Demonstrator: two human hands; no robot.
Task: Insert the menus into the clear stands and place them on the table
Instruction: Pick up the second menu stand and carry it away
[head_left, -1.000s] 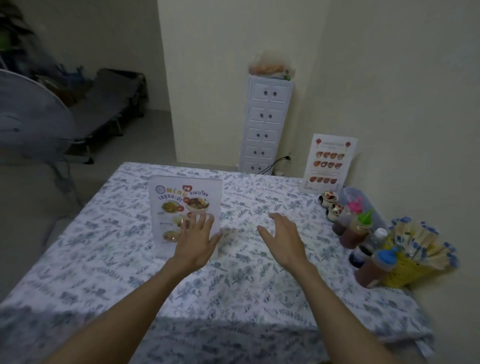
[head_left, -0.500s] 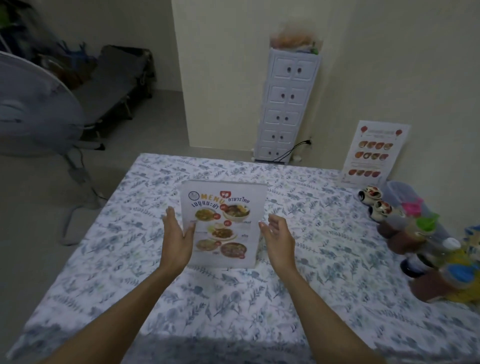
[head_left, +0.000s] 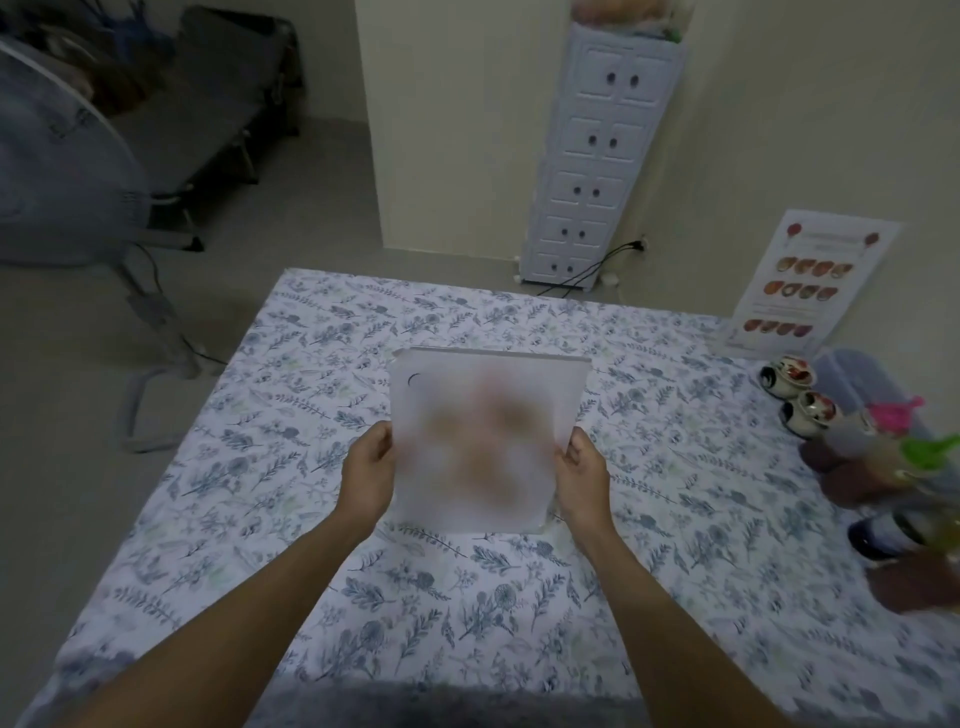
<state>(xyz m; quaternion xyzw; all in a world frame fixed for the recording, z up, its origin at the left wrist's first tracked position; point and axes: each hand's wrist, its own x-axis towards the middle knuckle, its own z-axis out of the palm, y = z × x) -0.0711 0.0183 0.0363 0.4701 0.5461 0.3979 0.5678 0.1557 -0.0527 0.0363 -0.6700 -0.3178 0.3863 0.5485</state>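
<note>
A menu in a clear stand (head_left: 483, 436) is at the middle of the table, its print blurred. My left hand (head_left: 370, 475) grips its left edge and my right hand (head_left: 584, 475) grips its right edge, both near the lower half. Whether its base touches the flowered tablecloth (head_left: 291, 467) I cannot tell. A second menu in its stand (head_left: 810, 280) stands upright at the far right corner of the table, near the wall.
Sauce bottles with coloured caps (head_left: 904, 467) and two small patterned jars (head_left: 797, 387) line the table's right edge. Beyond the table stand a white drawer tower (head_left: 597, 171), a fan (head_left: 57, 171) at the left and a folding cot (head_left: 208, 114).
Both hands have closed on the sides of the menu stand, which was standing free between open palms. The view has tilted down and moved closer.
</note>
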